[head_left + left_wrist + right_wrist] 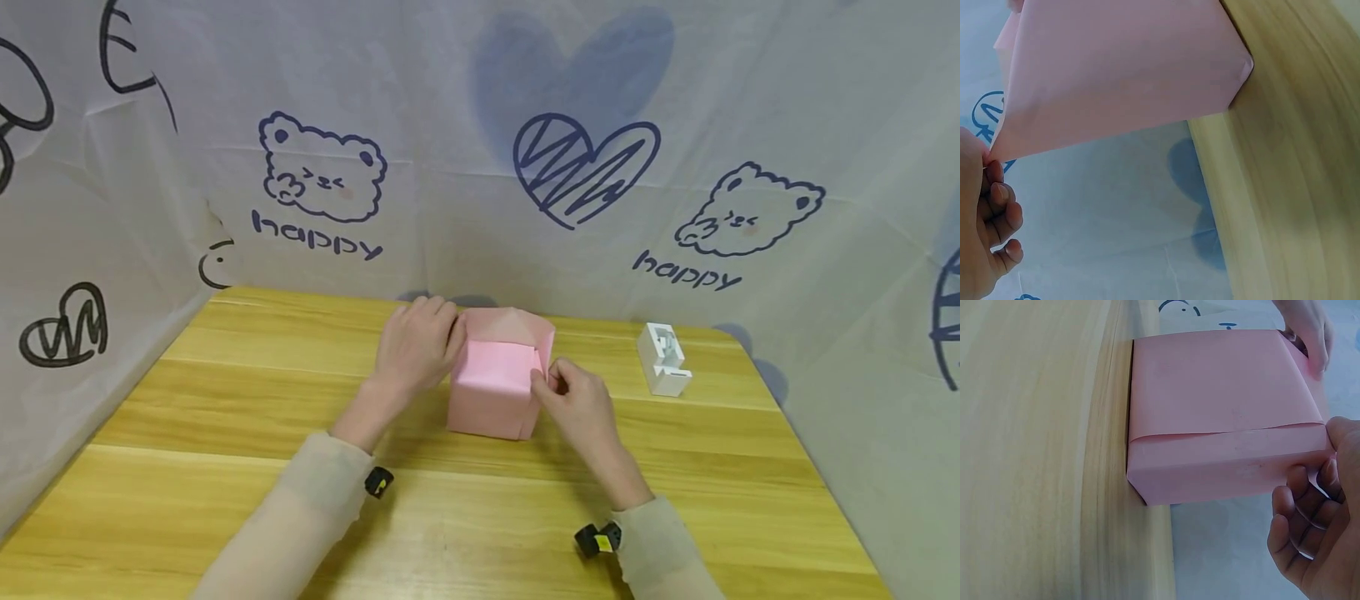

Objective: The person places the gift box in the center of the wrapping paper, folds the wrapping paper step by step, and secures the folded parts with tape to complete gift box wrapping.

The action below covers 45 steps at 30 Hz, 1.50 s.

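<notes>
A box-shaped package in pink paper [491, 408] stands on the table, its paper edges rising loose around the top. In the right wrist view, one sheet edge overlaps another along the side of the pink package [1222, 394]. My left hand [422, 343] is at its upper left; in the left wrist view that hand [985, 219] pinches a corner of the paper between thumb and forefinger. At the upper right, my right hand [581, 404] pinches the paper edge. The right wrist view shows this hand [1316, 531] with its other fingers loosely curled below the edge.
A small white tape dispenser [664, 360] stands to the right on the wooden table [225, 400]. Behind the table hangs a pale cloth [450, 200] printed with bears and hearts, close to the table's back edge.
</notes>
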Each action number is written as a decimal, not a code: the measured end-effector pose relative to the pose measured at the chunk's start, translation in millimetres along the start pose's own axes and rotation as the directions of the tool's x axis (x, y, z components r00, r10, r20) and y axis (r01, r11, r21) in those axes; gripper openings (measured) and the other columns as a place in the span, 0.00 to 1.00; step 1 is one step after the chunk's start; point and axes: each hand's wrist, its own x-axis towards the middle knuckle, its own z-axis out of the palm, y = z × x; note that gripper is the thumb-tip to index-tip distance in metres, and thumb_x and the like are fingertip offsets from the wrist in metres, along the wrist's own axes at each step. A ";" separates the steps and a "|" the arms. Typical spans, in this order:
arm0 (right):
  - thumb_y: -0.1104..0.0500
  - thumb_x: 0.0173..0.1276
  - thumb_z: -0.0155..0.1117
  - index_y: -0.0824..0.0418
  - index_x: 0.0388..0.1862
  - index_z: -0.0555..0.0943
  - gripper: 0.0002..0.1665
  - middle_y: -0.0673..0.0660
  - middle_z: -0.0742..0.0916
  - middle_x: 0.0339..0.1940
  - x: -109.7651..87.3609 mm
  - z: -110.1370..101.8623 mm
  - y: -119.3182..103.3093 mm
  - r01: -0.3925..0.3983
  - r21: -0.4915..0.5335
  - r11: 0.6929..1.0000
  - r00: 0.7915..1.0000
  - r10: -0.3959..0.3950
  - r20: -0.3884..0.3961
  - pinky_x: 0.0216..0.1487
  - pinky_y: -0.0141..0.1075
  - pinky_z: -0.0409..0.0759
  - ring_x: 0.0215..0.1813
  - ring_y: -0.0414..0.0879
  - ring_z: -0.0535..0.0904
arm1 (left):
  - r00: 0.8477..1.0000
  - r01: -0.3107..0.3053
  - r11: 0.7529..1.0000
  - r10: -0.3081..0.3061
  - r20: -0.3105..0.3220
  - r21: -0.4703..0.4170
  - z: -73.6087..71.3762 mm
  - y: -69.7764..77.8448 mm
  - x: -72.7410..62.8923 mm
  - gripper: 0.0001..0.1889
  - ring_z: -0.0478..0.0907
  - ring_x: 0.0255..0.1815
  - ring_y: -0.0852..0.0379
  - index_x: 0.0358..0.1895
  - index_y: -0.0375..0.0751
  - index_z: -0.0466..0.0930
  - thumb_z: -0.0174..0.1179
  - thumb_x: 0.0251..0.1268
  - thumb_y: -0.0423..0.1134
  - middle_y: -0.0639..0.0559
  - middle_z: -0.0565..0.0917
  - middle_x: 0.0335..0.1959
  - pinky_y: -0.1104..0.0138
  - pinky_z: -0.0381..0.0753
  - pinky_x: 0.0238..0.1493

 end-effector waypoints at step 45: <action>0.54 0.72 0.71 0.57 0.29 0.76 0.15 0.52 0.79 0.24 0.4 -2.8 -0.5 0.063 -0.018 0.998 0.996 -0.064 -0.057 0.28 0.33 0.72 0.29 0.46 0.74 | 0.919 -0.210 0.964 0.136 0.371 0.166 4.5 85.9 -57.7 0.38 0.68 0.77 0.42 0.76 0.32 0.67 0.62 0.71 0.53 0.40 0.70 0.77 0.52 0.67 0.77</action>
